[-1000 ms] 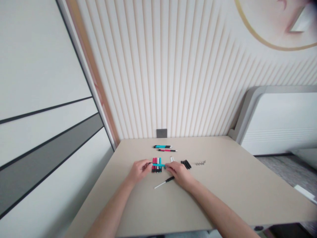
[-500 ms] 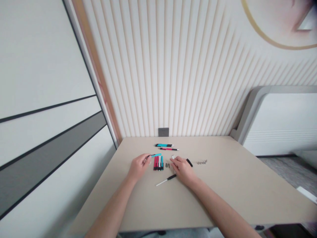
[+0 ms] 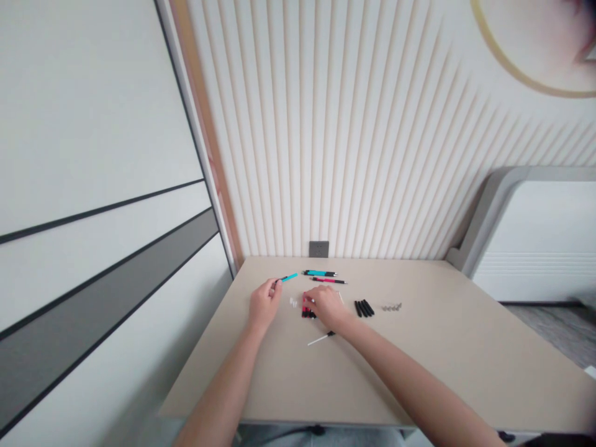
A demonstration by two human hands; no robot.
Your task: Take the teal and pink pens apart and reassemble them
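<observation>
My left hand (image 3: 265, 305) is shut around the end of a cyan pen barrel (image 3: 289, 277), which sticks out beyond my fingers toward the far edge. My right hand (image 3: 323, 306) lies over a bunch of red and black pen barrels (image 3: 306, 307), hiding most of them. I cannot tell whether it grips any. Just left of that bunch is a small clear piece (image 3: 293, 302). Below my right hand lies a small black-handled screwdriver (image 3: 320, 339). Two assembled pens, one cyan (image 3: 319, 273) and one red (image 3: 329, 280), lie further back.
Several black pen parts (image 3: 364, 308) and a row of small metal parts (image 3: 392, 307) lie to the right on the beige table (image 3: 419, 354). A wall socket (image 3: 319, 249) sits above the table's far edge, beside a ribbed wall.
My left hand has lifted the cyan barrel away from the row and moved back. My right hand has shifted left over the barrels, now hiding them. The view has tilted slightly.
</observation>
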